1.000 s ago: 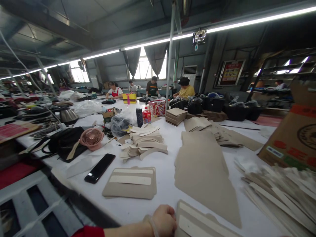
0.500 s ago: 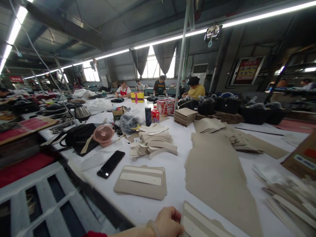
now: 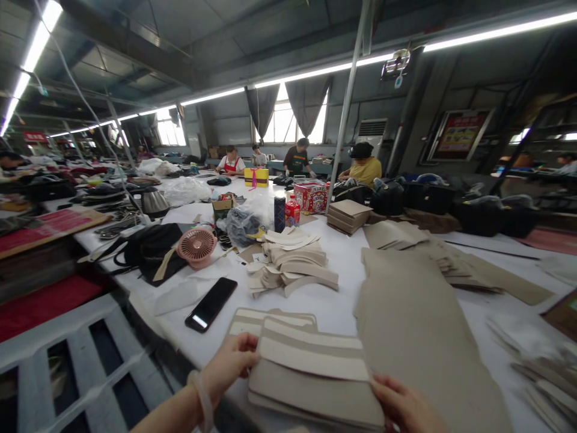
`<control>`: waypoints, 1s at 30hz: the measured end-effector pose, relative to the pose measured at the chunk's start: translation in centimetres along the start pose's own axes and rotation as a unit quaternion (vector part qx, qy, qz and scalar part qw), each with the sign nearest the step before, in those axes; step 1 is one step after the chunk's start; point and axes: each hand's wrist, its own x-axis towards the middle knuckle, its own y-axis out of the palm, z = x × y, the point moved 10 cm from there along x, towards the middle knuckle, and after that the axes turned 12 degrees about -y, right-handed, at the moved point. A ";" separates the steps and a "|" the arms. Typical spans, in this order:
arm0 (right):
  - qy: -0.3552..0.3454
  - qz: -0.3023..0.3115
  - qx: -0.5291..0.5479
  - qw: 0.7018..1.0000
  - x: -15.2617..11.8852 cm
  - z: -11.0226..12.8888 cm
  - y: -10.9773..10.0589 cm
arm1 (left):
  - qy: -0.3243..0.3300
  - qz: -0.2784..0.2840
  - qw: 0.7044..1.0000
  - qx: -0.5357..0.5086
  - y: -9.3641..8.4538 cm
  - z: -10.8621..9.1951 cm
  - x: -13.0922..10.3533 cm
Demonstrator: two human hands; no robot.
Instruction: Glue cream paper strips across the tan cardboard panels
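Observation:
My left hand (image 3: 234,364) and my right hand (image 3: 401,400) grip opposite ends of a beige cardboard panel (image 3: 311,385) with rounded corners. Pale strips run across its upper face, and at least one more panel shows beneath it. Fingers of both hands are closed on its edges, the undersides hidden. Just behind, partly covered, lies a similar panel (image 3: 238,328) with pale strips on the white table (image 3: 347,258). A loose pile of curved pale strips (image 3: 293,261) is farther back. To the right spreads a large stack of beige sheets (image 3: 419,325).
A black phone (image 3: 211,305) lies left of the panels, with a pink fan (image 3: 197,246) and a black bag (image 3: 157,252) beyond. A dark cylinder (image 3: 279,214) and a red bottle (image 3: 293,211) stand behind the strips. Loose strips (image 3: 545,367) lie right. Several people work farther back.
The cardboard panel has come up and left from the table's front edge, now overlapping the panel behind. Both my hands are now on it; before, only one hand showed. The view has shifted slightly.

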 end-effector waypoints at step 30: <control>-0.322 -0.039 -0.311 0.893 2.2 7.7 8.4 | 0.329 -0.200 0.821 0.421 -5.9 -3.6 -0.8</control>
